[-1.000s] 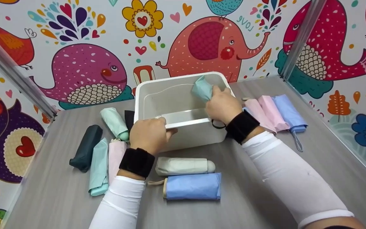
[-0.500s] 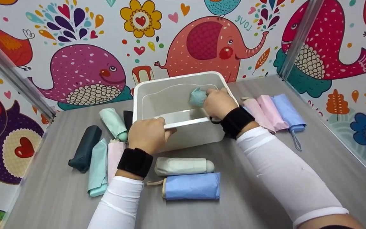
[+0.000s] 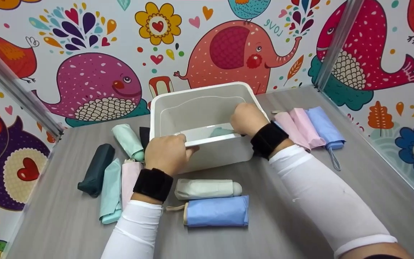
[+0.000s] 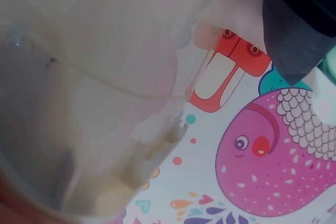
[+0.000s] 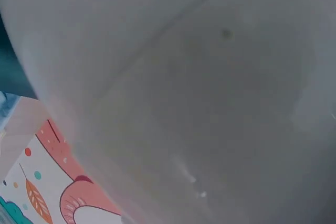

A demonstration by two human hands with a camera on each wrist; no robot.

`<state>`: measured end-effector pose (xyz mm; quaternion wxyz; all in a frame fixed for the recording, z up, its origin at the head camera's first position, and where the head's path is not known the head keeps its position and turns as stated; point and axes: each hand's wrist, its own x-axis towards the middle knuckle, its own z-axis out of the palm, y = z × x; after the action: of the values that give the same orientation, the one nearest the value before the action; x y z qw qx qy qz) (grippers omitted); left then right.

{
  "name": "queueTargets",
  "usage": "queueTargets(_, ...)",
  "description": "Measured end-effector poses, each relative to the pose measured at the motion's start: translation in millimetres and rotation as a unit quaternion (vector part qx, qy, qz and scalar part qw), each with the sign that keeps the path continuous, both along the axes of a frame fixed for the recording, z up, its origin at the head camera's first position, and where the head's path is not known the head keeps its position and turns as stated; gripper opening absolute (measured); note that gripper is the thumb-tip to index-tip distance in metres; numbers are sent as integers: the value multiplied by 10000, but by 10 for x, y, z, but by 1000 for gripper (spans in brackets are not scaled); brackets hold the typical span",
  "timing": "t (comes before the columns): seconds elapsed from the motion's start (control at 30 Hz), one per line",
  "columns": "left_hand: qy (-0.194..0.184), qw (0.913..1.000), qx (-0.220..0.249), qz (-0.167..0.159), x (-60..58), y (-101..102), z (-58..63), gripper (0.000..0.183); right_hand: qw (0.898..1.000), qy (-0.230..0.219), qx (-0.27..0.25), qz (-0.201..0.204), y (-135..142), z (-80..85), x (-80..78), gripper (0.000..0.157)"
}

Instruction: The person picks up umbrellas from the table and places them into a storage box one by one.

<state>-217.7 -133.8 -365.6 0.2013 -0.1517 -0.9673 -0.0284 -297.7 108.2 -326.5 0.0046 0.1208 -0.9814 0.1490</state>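
Note:
My left hand (image 3: pixel 166 153) grips the near rim of a white plastic bin (image 3: pixel 207 91), thumb on the outside. Over the bin's right side, my right hand (image 3: pixel 249 118) reaches in, its knuckles bent and its fingertips hidden. A pale teal folded umbrella (image 3: pixel 222 132) shows low inside the bin, just left of that hand and partly hidden by the near rim; I cannot tell whether the hand still holds it. Both wrist views are filled mostly by the bin's blurred wall (image 4: pixel 105 77).
A white umbrella (image 3: pixel 205 189) and a blue umbrella (image 3: pixel 217 211) lie in front of the bin. Several more, including a dark green umbrella (image 3: pixel 97 169), lie at left. Pink and blue umbrellas (image 3: pixel 325 126) lie at right. A patterned wall (image 3: pixel 171 46) stands behind.
The teal umbrella has gone from above the far rim down into the bin. My right hand has sunk slightly lower and left. The left hand keeps its grip on the rim.

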Motion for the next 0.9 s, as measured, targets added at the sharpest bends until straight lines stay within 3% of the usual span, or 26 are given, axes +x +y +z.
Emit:
queueTargets(0.2,-64,10000,19,7,0,4,8,54,9942,-264,-1003,-288,52,38,25,41)
queueTargets(0.3,-149,9999,20,44,-8,0,11,54,9863,-81,-1606,-365,81,52,74,41)
queueTargets(0.37,-194,9998,19,61,-10,-2,16,53,9745,209,-2201,-383,133,66,118,38)
queueTargets(0.47,-228,9997,6,64,-8,-5,8,52,9470,759,-3085,-467,286,97,190,33)
queueTargets(0.53,-239,9997,-6,58,-10,-7,1,52,9328,1102,-3388,-552,425,117,220,30)
queueTargets(0.57,-230,9997,-11,45,-11,-5,2,52,9305,1202,-3402,-637,500,122,231,31)
queueTargets(0.63,-248,9997,-20,42,-13,-7,-1,52,9371,1280,-3148,-803,644,105,243,33)
queueTargets(0.73,-248,9997,-21,36,-10,-12,2,52,9605,938,-2461,-895,819,3,245,42)
queueTargets(0.8,-247,9997,-3,33,-8,-16,2,52,9743,630,-1992,-839,903,-110,245,48)
queueTargets(0.9,-218,9998,41,16,-2,-19,6,53,9849,275,-1596,-605,985,-311,237,55)
